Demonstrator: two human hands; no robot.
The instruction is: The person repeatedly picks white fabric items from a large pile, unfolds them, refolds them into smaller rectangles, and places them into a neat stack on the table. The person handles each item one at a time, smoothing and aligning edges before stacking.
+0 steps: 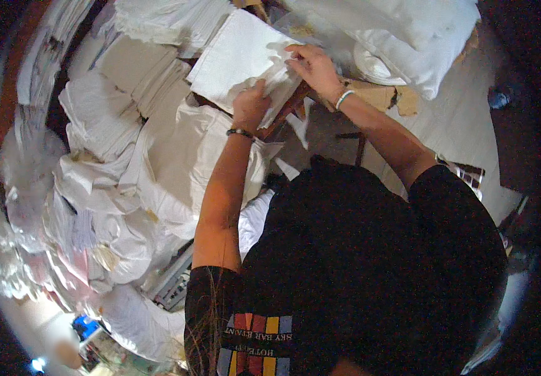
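Note:
A stack of white folded cloths (233, 53) lies on a small wooden surface in front of me. My left hand (250, 103), with a dark bead bracelet on the wrist, grips the near edge of the stack. My right hand (313, 66), wearing a pale bangle, pinches a crumpled white corner of the top cloth (280, 56) at the stack's right edge. Both hands hold the same white cloth.
Piles of folded white cloths (139, 72) stand to the left and behind. Bulging white sacks (176, 163) and plastic bags (95, 238) crowd the left side. White pillows (408, 37) lie at the upper right, torn cardboard (383, 97) beside them, pale floor (458, 125) at the right.

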